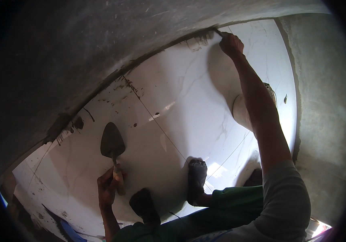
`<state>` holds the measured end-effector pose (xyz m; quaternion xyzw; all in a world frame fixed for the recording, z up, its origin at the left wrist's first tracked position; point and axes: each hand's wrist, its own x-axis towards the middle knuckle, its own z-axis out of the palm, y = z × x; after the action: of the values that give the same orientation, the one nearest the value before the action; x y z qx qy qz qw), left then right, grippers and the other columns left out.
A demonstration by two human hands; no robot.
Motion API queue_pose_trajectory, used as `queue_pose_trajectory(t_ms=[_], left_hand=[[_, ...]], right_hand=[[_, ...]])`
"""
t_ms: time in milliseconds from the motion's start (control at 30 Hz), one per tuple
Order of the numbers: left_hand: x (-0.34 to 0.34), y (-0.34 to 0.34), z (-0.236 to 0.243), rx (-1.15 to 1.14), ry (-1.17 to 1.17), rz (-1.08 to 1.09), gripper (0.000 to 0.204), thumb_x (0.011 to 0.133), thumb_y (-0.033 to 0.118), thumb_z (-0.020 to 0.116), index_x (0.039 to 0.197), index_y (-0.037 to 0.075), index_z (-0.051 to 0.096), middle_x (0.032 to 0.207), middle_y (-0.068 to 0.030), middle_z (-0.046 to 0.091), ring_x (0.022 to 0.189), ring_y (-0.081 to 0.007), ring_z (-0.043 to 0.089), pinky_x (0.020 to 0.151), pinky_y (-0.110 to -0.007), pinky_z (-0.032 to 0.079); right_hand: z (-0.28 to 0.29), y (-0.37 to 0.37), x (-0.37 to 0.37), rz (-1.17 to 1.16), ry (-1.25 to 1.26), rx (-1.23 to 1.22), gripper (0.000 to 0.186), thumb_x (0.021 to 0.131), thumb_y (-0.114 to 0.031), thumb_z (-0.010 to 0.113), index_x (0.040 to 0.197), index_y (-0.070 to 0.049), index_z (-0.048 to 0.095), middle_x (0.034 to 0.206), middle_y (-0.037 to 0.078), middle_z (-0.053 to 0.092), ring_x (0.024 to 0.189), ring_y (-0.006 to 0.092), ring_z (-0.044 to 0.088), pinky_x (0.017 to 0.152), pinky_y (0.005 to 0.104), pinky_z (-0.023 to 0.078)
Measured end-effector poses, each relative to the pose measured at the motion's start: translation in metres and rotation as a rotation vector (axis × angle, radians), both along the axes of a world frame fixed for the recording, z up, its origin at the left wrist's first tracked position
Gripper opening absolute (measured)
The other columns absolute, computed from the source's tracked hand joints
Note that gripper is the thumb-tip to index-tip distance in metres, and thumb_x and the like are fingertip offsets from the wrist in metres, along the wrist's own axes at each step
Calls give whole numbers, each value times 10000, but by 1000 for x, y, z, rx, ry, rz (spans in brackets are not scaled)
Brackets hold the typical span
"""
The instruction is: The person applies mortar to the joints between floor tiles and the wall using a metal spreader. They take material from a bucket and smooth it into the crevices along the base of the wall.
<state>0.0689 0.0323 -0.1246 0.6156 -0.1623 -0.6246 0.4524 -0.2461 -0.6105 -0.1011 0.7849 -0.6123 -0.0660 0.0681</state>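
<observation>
My left hand (107,188) grips the handle of a pointing trowel (112,139), its dark blade pointing up the picture over white veined floor tiles (173,101). My right hand (231,44) reaches to the far junction of the tiles and the grey plastered wall (84,44), closed on a small, thin tool (219,32) whose tip touches the mortar-marked joint. A pale bucket (241,111) stands beyond my right forearm, largely hidden by it. Dark mortar smears (77,123) lie along the foot of the wall.
My dirty feet (197,177) and green trousers (229,197) occupy the lower middle. Another grey cement wall (322,80) rises at the right. Something blue (70,230) lies at the lower left edge, too dim to name.
</observation>
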Motion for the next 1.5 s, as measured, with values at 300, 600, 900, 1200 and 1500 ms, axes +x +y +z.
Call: queue_pose_trajectory(t_ms=[300,600,900,1200,1500], left_hand=[[4,-6,5,13,29,-53,568,974,319,714,1387,-66,653,1050,-125,766,985,-231,752,925,-374,562],[4,-5,8,16,31,-40,515,992,295,706,1381,-42,669,1058,-112,765,979,-221,747,919,-370,558],[4,1,4,-6,32,-2,496,991,276,701,1358,-56,672,1067,-117,767,1012,-232,758,912,-358,568],[5,-8,4,29,67,-23,487,979,266,706,1350,-48,682,1070,-113,772,985,-199,732,898,-355,566],[8,-5,7,27,53,-32,483,992,232,721,1393,-32,668,1076,-98,757,996,-206,730,919,-356,552]], right_hand=[[-21,54,30,132,-153,-12,412,915,-162,553,1268,-200,762,1102,223,760,1089,406,725,955,525,579],[-3,108,42,377,-178,108,438,889,-111,575,1284,-173,754,1083,222,737,981,419,707,930,532,575],[-12,-66,-80,347,177,-94,223,1063,-256,510,1221,-154,631,1104,162,747,934,405,747,748,564,610],[-40,-73,-45,379,-32,-114,338,1094,-369,479,1114,-90,669,940,237,739,931,457,721,787,547,583],[6,92,78,119,-141,91,478,877,-136,558,1317,-226,723,1161,168,764,1102,406,718,991,540,565]])
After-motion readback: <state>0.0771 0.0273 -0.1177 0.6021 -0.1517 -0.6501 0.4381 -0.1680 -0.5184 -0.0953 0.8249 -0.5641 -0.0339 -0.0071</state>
